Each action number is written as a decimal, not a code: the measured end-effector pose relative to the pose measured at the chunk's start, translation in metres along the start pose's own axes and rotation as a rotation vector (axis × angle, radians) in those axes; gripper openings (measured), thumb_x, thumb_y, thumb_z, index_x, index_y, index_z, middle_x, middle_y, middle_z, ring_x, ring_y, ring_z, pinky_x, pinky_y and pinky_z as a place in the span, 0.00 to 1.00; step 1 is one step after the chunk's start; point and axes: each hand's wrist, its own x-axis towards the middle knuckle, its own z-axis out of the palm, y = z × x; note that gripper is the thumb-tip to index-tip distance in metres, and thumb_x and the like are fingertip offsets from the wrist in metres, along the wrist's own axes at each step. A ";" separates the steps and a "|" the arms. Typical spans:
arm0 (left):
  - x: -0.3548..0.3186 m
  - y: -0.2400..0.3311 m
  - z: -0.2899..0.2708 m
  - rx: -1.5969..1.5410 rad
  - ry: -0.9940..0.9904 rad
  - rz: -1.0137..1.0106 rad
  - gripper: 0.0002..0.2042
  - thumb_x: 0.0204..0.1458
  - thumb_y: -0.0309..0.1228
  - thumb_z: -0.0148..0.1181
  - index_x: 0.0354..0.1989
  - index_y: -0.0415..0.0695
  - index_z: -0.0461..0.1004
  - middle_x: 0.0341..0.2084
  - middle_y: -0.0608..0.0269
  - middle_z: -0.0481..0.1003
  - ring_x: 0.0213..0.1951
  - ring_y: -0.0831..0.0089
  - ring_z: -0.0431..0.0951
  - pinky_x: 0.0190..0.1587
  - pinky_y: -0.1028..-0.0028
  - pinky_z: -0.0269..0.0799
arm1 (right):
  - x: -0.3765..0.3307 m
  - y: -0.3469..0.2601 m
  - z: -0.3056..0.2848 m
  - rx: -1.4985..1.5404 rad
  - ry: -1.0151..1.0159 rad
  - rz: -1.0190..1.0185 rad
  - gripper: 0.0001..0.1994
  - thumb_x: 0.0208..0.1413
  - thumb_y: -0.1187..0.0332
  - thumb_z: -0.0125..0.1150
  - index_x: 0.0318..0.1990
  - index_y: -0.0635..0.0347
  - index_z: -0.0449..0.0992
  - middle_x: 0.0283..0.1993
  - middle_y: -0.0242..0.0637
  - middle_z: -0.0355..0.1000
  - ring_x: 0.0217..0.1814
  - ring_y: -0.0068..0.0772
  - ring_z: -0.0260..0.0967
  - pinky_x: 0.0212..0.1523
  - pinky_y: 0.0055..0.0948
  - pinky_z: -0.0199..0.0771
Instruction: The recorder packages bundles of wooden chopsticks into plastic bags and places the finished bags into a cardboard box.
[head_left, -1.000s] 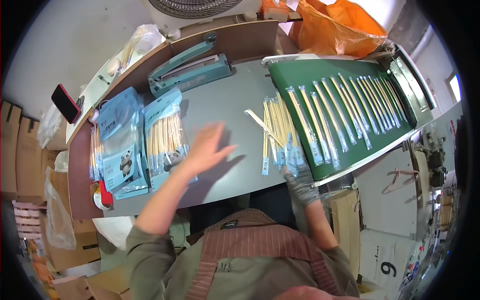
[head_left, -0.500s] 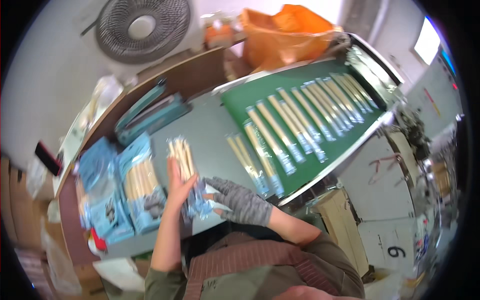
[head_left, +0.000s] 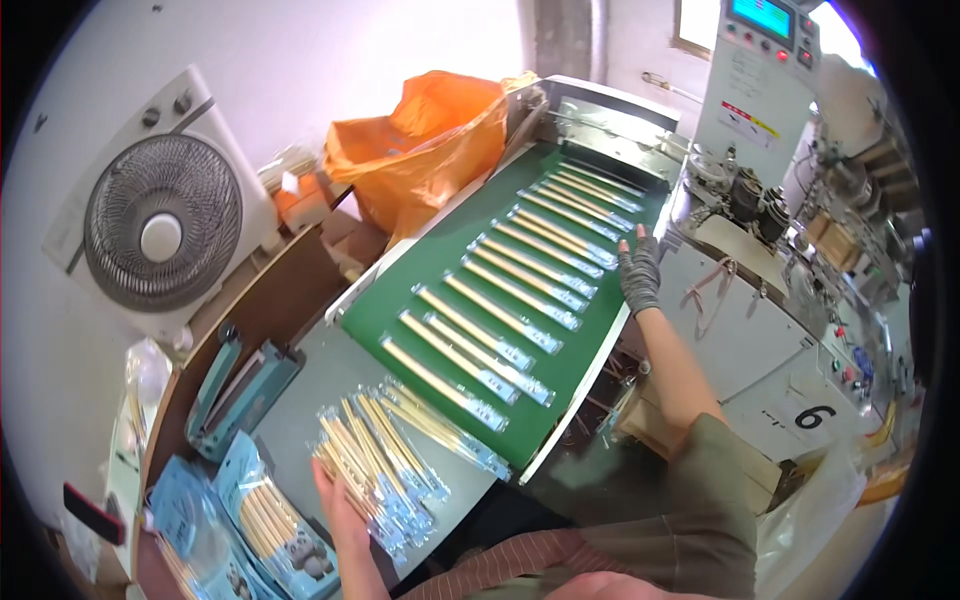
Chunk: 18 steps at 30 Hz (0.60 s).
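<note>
My bare left hand (head_left: 345, 515) is closed at the side of a fanned bunch of wrapped wooden chopsticks (head_left: 375, 465), its fingers partly hidden by the packets. The wrappers are clear with pale blue ends. More wrapped chopsticks (head_left: 440, 425) lie beside the bunch on the grey tabletop (head_left: 335, 375). My right hand (head_left: 640, 275), in a grey fingerless glove, reaches over the right edge of the green belt (head_left: 400, 270). Its fingers are stretched out and apart, near the ends of a row of wrapped chopsticks (head_left: 545, 245) spread along the belt. Nothing shows in it.
Blue bags of chopsticks (head_left: 270, 520) lie at the near left, below a teal bag sealer (head_left: 240, 395). A fan (head_left: 160, 230) and an orange bag (head_left: 420, 140) stand at the back. A machine with a control panel (head_left: 755, 95) stands at the right.
My view has swung to the right. My right hand has left the bunch and moved far out to the belt's right edge. My left hand stays with the bunch, which is now lower and fanned out.
</note>
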 end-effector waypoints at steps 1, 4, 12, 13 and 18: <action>0.002 -0.004 -0.007 -0.117 -0.010 0.051 0.28 0.59 0.29 0.38 0.67 0.39 0.40 0.65 0.52 0.50 0.63 0.62 0.56 0.63 0.66 0.54 | 0.003 0.003 0.010 0.090 0.100 -0.012 0.27 0.58 0.62 0.51 0.64 0.57 0.56 0.67 0.53 0.50 0.69 0.52 0.46 0.68 0.41 0.45; 0.002 -0.012 -0.011 0.063 -0.044 0.229 0.28 0.59 0.29 0.39 0.67 0.38 0.41 0.65 0.51 0.49 0.64 0.62 0.54 0.64 0.67 0.51 | 0.010 0.026 0.025 0.147 0.184 0.126 0.26 0.59 0.63 0.49 0.63 0.57 0.57 0.67 0.52 0.51 0.69 0.51 0.47 0.67 0.39 0.46; 0.001 -0.022 -0.046 -0.025 0.462 0.388 0.27 0.60 0.36 0.40 0.65 0.34 0.47 0.62 0.47 0.52 0.62 0.60 0.55 0.64 0.67 0.47 | 0.006 0.016 0.047 0.294 0.085 0.466 0.22 0.55 0.66 0.44 0.59 0.53 0.62 0.37 0.56 0.70 0.37 0.53 0.69 0.40 0.44 0.67; 0.008 -0.034 -0.059 -0.043 0.391 0.360 0.27 0.60 0.36 0.40 0.65 0.34 0.47 0.62 0.47 0.52 0.62 0.60 0.55 0.64 0.67 0.47 | 0.009 0.040 0.041 0.125 0.256 0.453 0.22 0.56 0.65 0.44 0.60 0.50 0.62 0.38 0.56 0.70 0.38 0.54 0.69 0.41 0.44 0.66; 0.004 -0.048 -0.101 1.494 0.911 1.025 0.17 0.58 0.22 0.49 0.56 0.37 0.65 0.48 0.52 0.72 0.49 0.63 0.73 0.53 0.66 0.66 | -0.002 0.003 0.000 0.305 0.110 0.573 0.22 0.56 0.65 0.44 0.59 0.53 0.63 0.41 0.55 0.71 0.42 0.52 0.70 0.45 0.41 0.67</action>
